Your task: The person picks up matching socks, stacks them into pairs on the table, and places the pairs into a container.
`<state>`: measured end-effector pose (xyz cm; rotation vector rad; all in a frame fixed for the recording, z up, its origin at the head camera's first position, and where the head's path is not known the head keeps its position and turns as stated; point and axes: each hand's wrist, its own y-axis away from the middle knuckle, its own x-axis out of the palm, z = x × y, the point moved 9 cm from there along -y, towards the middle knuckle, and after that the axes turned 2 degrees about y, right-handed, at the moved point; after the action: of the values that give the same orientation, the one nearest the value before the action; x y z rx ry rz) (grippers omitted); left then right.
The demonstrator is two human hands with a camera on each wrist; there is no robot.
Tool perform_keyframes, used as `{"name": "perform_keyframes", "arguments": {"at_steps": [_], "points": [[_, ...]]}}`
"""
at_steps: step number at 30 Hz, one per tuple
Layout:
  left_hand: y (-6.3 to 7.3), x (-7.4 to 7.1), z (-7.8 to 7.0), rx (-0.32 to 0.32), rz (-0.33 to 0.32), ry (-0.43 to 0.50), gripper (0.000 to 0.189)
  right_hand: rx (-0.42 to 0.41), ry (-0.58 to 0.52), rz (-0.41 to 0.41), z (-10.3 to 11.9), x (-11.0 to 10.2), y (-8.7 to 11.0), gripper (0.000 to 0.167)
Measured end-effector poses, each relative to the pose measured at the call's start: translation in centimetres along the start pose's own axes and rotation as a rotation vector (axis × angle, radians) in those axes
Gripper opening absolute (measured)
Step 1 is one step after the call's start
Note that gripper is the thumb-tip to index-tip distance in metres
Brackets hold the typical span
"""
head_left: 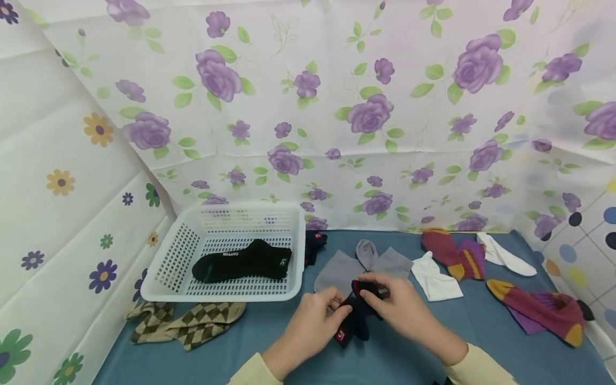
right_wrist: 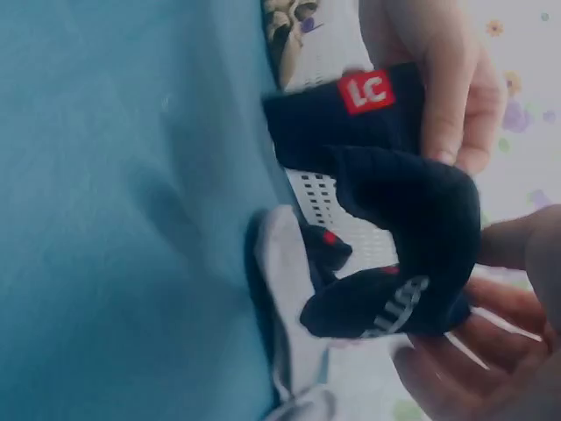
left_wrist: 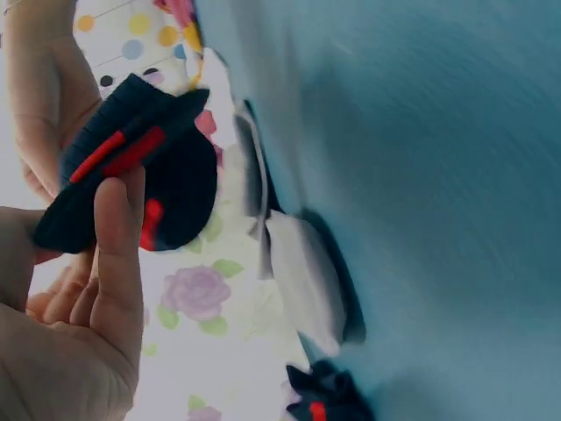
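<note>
Set against a white rose-print sheet (head_left: 269,115), over a blue cloth (head_left: 385,366). Near the centre, raised off the cloth, dark navy sockwear (head_left: 361,327) with a red label. Pinched at left between thumb and fingers of the left hand (head_left: 315,321), at right by those of the right hand (head_left: 404,307). Perhaps one sock, perhaps two; hard to tell behind the fingers. Just beyond, grey socks (head_left: 334,271). Farther left, a white basket (head_left: 221,297) with a black sock (head_left: 240,263) inside; nearer, checked socks (head_left: 204,323). At right, white socks (head_left: 435,280) and maroon socks (head_left: 551,315).
</note>
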<state>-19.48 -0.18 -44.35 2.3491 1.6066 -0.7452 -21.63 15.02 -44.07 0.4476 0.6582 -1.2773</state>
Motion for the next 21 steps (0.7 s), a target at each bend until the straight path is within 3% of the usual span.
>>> {"name": "perform_keyframes", "arguments": {"at_steps": [3, 5, 7, 11, 13, 15, 18, 21], "points": [[0.0, 0.0, 0.7, -0.112, 0.009, 0.118, 0.017, -0.064, 0.168, -0.119, 1.3, -1.1, 0.8, 0.027], [0.0, -0.1, 1.0, -0.172, 0.006, 0.189, 0.02, -0.109, 0.213, -0.137, 2.3, -1.2, 1.4, 0.022], [-0.1, -0.3, 1.0, -0.199, -0.011, 0.209, 0.023, -0.149, 0.21, -0.087, 3.1, -0.5, 2.1, 0.024], [-0.4, -0.8, 0.4, -0.204, -0.043, 0.205, 0.019, -0.188, 0.225, 0.075, 4.1, 1.5, 2.9, 0.06], [-0.3, -0.9, -0.1, -0.201, -0.048, 0.222, 0.016, -0.21, 0.257, 0.107, 4.4, 2.1, 3.0, 0.068], [-0.1, -0.8, -0.5, -0.19, -0.036, 0.285, 0.018, -0.227, 0.257, 0.096, 4.5, 2.0, 3.0, 0.059], [0.3, -0.7, -1.6, -0.178, 0.0, 0.364, 0.027, -0.235, 0.173, 0.073, 4.5, 1.3, 2.6, 0.032], [0.4, -1.0, -2.7, -0.144, 0.028, 0.333, 0.033, -0.201, 0.072, 0.065, 4.0, 0.6, 2.2, 0.026]]}}
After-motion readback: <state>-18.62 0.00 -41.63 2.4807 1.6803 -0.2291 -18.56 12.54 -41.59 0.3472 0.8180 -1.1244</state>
